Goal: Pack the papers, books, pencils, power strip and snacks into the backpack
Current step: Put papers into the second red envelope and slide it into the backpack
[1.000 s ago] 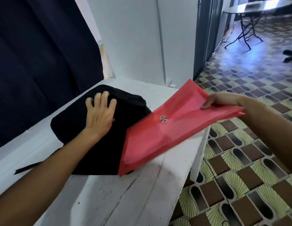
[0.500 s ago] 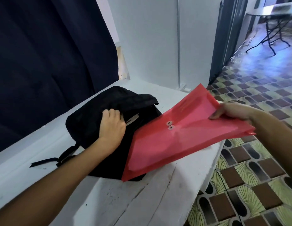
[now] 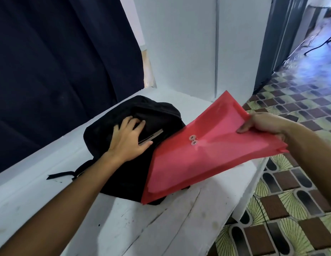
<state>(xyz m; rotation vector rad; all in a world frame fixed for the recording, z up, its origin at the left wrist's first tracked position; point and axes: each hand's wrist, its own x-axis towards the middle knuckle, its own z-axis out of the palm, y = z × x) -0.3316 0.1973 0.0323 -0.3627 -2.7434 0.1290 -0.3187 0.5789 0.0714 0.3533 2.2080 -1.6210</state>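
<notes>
Now, on the white bench [image 3: 161, 228] I see the backpack [image 3: 124, 172] lying flat, soft and limp, so I judge its mouth needs spreading; my left hand [image 3: 128, 140] rests on it with fingers curled at the opening, holding it apart; at three o'clock of the bag the red folder [image 3: 207, 154] leans over it, light, flexible, probably slick; my right hand [image 3: 260, 123] pinches its far edge, a sound hold.
</notes>
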